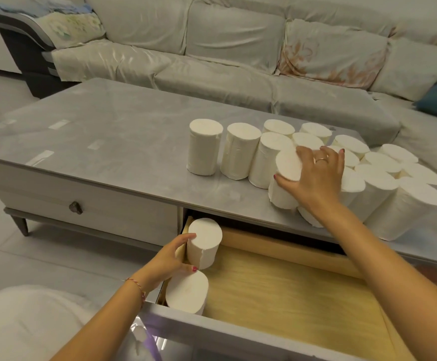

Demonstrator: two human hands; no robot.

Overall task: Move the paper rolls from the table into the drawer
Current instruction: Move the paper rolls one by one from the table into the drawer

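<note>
The left hand (pixel 169 259) has its fingers (pixel 183 239) curled round the side of a white paper roll (pixel 204 243), thumb low on the near side, gripping it upright at the far left corner of the open drawer (pixel 290 290). The forearm comes up from the lower left, a thin red cord at the wrist. A second roll (pixel 187 291) stands upright just in front of the held one, against the drawer's left wall; the two look to be touching, though the hand hides the join.

The right hand (pixel 313 175) reaches out over the table (pixel 108 131), fingers spread wide and clamped on the tilted top of another roll (pixel 286 175) at the near edge of the cluster, thumb on its near rim. A ring sits on one finger. The arm stretches from the lower right, crossing above the drawer's right half and covering part of a roll behind it.

The remaining rolls (pixel 368 175) stand packed together on the right part of the table, with two (pixel 204 147) set slightly apart to the left. A closed drawer with a dark knob (pixel 75 207) is at the left front. A covered sofa (pixel 225 43) runs behind the table.
</note>
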